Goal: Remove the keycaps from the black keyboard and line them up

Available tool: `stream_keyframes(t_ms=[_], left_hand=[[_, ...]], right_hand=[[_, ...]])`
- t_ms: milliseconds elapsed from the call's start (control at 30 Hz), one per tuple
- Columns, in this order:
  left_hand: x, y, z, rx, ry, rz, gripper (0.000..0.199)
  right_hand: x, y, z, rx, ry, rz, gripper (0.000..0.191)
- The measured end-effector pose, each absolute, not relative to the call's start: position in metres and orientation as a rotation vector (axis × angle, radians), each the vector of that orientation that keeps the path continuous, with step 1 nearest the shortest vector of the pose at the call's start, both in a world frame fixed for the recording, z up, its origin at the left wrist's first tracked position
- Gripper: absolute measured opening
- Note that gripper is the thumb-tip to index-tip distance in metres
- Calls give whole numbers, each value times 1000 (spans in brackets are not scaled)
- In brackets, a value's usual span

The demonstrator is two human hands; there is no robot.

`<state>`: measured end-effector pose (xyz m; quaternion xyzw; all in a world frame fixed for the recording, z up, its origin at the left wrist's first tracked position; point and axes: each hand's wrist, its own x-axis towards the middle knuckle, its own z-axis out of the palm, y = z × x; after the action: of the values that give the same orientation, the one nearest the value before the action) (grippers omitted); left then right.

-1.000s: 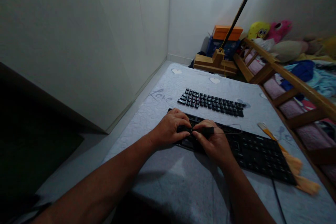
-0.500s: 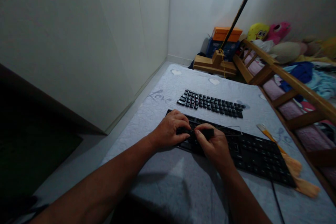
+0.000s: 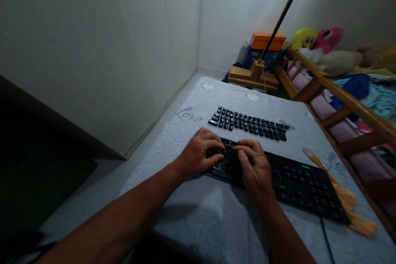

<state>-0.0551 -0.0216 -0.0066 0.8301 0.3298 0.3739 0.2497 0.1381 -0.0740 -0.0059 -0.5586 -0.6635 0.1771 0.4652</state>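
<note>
A black keyboard point(image 3: 300, 181) lies on the patterned sheet, with keycaps off part of its left side. My left hand point(image 3: 200, 150) rests over the keyboard's left end. Its thumb and forefinger are apart, touching the keys. Over the left-middle part, my right hand point(image 3: 255, 165) is curled with thumb and forefinger near each other. A dark piece, seemingly the handle of a wire keycap puller, shows between its fingers; the rest is hidden. Beyond the keyboard, loose black keycaps point(image 3: 250, 123) are laid out in rows.
A flat brush point(image 3: 314, 157) and an orange cloth point(image 3: 363, 223) lie by the keyboard's right end. A cable point(image 3: 326, 239) runs toward me. White cabinet panels point(image 3: 133, 62) stand left; a wooden bed rail point(image 3: 349, 95) borders the right. A wooden stand point(image 3: 253, 75) is at the back.
My right hand has turned and its fingers have lifted off the keys; the wire loop that stuck out to its right no longer shows. My left thumb and forefinger have spread a little.
</note>
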Motion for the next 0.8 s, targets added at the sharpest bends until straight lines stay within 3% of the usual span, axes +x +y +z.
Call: stream_keyframes(t_ms=[133,500,800], left_hand=[[-56,-21,-7,2232,899,1030,17],[-56,-21,-9,2265,853,1069,22],[-68,-5,-16,2097,1215,1283,17]], right_hand=[[135,-74,-6,-1318,-1759,395,27],[135,-69,-6,-1366,-1853,372,14],[170,-3,5,-1754,-1898,245,14]])
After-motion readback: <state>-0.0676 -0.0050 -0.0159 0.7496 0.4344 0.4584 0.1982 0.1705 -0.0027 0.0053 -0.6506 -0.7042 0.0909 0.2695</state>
